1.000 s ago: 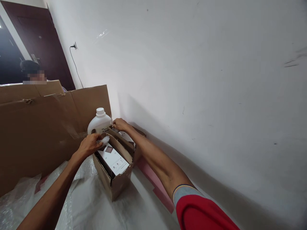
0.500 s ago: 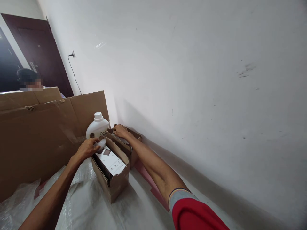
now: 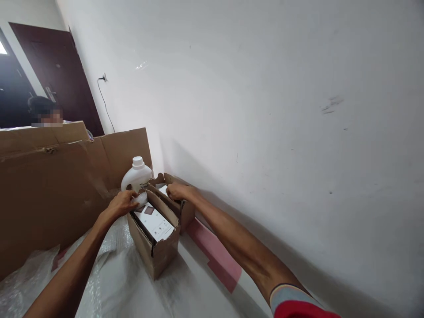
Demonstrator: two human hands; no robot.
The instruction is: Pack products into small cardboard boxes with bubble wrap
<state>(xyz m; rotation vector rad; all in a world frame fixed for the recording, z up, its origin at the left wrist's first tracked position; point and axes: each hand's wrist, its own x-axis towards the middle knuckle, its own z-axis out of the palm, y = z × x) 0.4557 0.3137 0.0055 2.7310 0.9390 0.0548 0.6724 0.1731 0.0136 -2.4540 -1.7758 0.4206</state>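
An open brown cardboard box (image 3: 155,254) stands on the floor with a white packaged item (image 3: 154,222) lying inside. My left hand (image 3: 123,203) is closed on a wad of white wrapping (image 3: 140,199) at the box's far left corner. My right hand (image 3: 178,191) rests with curled fingers on the box's far right flap (image 3: 162,201), over a second open carton (image 3: 186,212) against the wall. A white plastic jug (image 3: 136,175) with a white cap stands just behind the box.
A large flattened cardboard sheet (image 3: 49,185) stands upright at the left, with another person's head (image 3: 44,110) behind it. Bubble wrap (image 3: 109,274) covers the floor. A pink strip (image 3: 217,254) lies along the white wall. A dark door (image 3: 53,75) is at the far left.
My right hand has slid from the box's far corner toward me along the right flap. My left hand has stayed on the white wrapping. The camera has shifted slightly.
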